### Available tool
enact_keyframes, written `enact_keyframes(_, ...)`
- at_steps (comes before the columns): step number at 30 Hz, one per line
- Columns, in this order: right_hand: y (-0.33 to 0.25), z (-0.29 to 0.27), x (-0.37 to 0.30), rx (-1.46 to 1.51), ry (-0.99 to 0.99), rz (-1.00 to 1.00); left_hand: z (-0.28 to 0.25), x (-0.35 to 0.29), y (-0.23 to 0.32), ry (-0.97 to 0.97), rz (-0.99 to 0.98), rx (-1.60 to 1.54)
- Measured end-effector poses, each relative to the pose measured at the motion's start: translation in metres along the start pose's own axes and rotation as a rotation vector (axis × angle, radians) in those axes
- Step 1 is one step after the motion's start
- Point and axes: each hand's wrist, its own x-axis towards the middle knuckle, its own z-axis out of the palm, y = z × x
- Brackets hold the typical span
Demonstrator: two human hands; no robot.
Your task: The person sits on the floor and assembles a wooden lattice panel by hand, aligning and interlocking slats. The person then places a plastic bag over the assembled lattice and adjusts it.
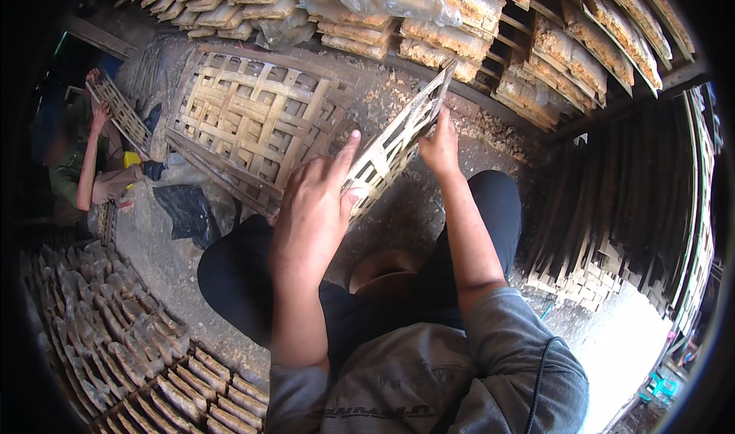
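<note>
A seated person, seen from above, holds a woven bamboo rack (398, 139) between both hands, over the gap between their knees. The rack is tilted on edge, so only its narrow lattice face shows; its long axis runs from the lower left, by the left hand, up to the right, where its far corner reaches toward the stacked racks of pressed cakes (459, 21). The left hand (314, 197) grips the near, lower end: the fingers are curled round the edge, the thumb presses against the frame, and the index finger is stretched out along the strips, pointing up the rack. The right hand (439, 148) holds the rack's upper edge about halfway along, fingers closed over the rim from behind, so how far they wrap cannot be told. The left forearm rises steeply from the lower edge; the right forearm reaches further out and is nearly straight. Just beyond the left hand, a second, larger rack (245, 120) lies flat on the dusty floor (153, 243). At far left another person (92, 166) sits handling a rack of their own.
</note>
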Motion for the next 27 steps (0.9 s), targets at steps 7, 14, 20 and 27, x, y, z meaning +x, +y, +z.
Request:
enact_keyframes(7,-0.001,-0.005,-0.009,0.261,0.059,0.122,0.003,0.004,-0.005,0.054,0.034,0.021)
enact_keyframes(14,0.016,0.006,0.012,0.503,-0.014,0.138,0.001,0.008,-0.008,0.027,0.004,0.032)
enact_keyframes(20,0.031,0.015,0.005,0.373,-0.016,-0.034,0.000,0.013,-0.018,0.062,0.012,0.016)
enact_keyframes(27,0.017,0.007,0.008,0.341,-0.033,0.057,-0.001,0.013,-0.018,0.050,0.012,-0.013)
